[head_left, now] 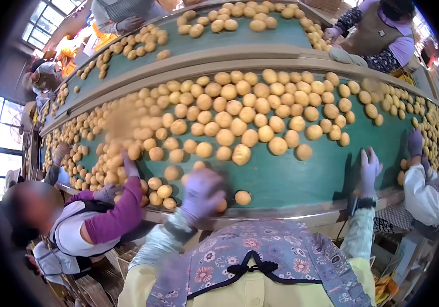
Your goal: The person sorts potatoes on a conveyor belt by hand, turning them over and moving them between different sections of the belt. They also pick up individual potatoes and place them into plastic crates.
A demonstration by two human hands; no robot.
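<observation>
A green conveyor belt (291,179) carries many round yellow-brown potatoes (240,153). My left hand (201,194), in a purple glove, is blurred by motion over the belt's near edge. It lies next to a single potato (242,197) and partly covers another (222,205); I cannot tell whether it grips one. My right hand (369,169), also in a purple glove, is raised over a bare stretch of belt. Its fingers are spread and hold nothing. The nearest potato to it (304,151) lies well to its left.
A person in a purple sleeve (122,212) on my left reaches a gloved hand (130,165) into the potatoes. A white-sleeved person (424,197) works on my right. A second belt (281,33) runs behind, with more people at it. The belt's metal rim (291,211) runs along its near edge.
</observation>
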